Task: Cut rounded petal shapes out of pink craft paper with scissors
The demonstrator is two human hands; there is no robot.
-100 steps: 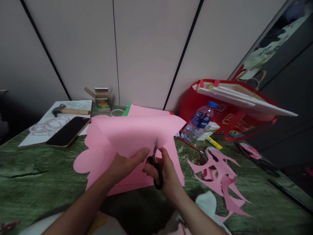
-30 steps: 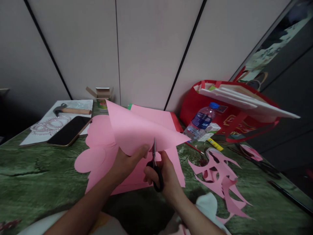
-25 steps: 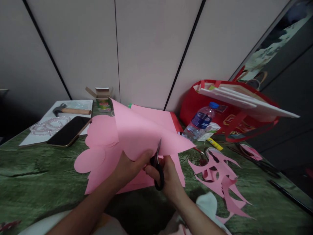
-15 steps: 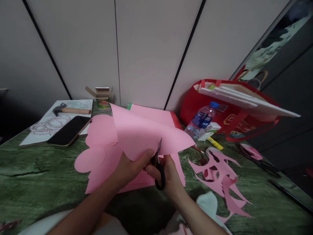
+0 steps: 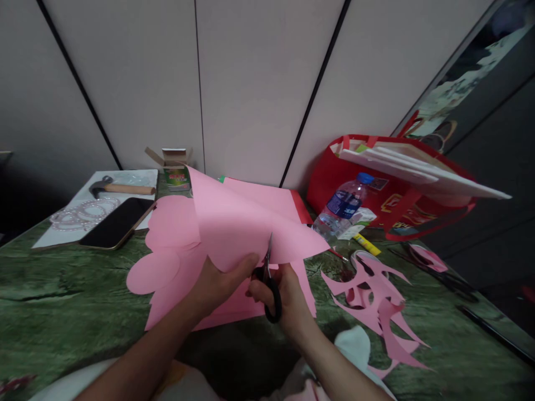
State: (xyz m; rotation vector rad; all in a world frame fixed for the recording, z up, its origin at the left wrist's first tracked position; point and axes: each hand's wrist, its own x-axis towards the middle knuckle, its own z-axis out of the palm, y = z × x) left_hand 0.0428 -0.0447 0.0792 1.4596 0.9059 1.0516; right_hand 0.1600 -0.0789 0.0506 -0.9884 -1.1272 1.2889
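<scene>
My left hand (image 5: 223,284) pinches the lower edge of a curled sheet of pink paper (image 5: 234,214), thumb on top. In my right hand (image 5: 288,301) are black-handled scissors (image 5: 273,303), my fingers through the loops. Their blades lie against the pink sheet near its lower edge, just right of my left thumb. Beneath my hands rest more pink sheets (image 5: 234,312). A scalloped pink cutout (image 5: 171,225) and a pink paper circle (image 5: 152,272) lie at their left.
Pink paper offcuts (image 5: 387,301) spread at the right beside a yellow tube (image 5: 368,245). Behind stand a plastic bottle (image 5: 343,206) and a red bag (image 5: 326,172). At the left are a phone (image 5: 119,223), a hammer (image 5: 125,189) and a small open box (image 5: 176,172).
The curled sheet has shifted slightly left, its upper left corner rising. The scissors have tilted more upright and moved slightly left with my right hand.
</scene>
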